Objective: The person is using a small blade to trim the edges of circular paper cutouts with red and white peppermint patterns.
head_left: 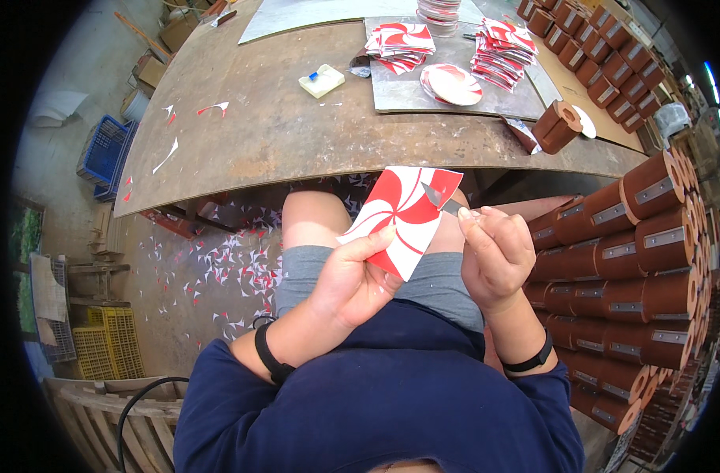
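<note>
My left hand pinches the lower left edge of a square red-and-white swirl-patterned sheet held above my lap. My right hand grips a small grey blade whose tip lies on the sheet's upper right part. Both wrists wear black bands. The sheet is tilted, its far corner near the table edge.
A brown worktable stands in front with stacks of swirl sheets, a round cut swirl disc, a pale sponge block and a brown cylinder. Stacked brown cylinders fill the right. Red and white scraps litter the floor.
</note>
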`<action>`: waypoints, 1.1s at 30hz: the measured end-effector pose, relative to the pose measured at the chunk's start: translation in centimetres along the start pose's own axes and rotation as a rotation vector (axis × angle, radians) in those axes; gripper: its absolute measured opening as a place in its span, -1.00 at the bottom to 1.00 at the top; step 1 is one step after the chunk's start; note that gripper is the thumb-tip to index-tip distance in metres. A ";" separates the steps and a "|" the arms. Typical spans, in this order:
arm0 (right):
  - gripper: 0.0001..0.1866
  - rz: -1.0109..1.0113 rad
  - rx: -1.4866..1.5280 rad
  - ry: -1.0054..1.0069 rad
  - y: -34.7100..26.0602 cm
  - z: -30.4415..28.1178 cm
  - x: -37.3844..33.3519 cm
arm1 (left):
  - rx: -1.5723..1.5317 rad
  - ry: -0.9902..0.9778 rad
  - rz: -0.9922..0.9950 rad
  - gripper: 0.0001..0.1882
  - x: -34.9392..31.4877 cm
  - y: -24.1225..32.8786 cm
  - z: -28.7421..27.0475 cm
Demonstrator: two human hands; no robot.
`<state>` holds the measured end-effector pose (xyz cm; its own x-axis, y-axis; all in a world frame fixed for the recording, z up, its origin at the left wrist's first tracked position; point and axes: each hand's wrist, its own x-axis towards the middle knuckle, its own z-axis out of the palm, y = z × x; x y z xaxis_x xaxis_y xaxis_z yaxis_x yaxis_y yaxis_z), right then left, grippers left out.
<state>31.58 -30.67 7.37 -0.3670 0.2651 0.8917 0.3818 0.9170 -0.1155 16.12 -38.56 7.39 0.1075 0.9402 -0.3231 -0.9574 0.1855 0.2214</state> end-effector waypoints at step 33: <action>-0.69 0.144 0.138 0.015 0.1 -1.6 0.2 | 0.305 -0.173 0.017 -0.54 -0.3 0.5 0.2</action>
<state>32.90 -31.01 8.27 -0.3039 0.3928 0.8680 0.3090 0.9024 -0.3002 15.68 -38.72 7.75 0.1611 0.9735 -0.1626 -0.8380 0.2219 0.4986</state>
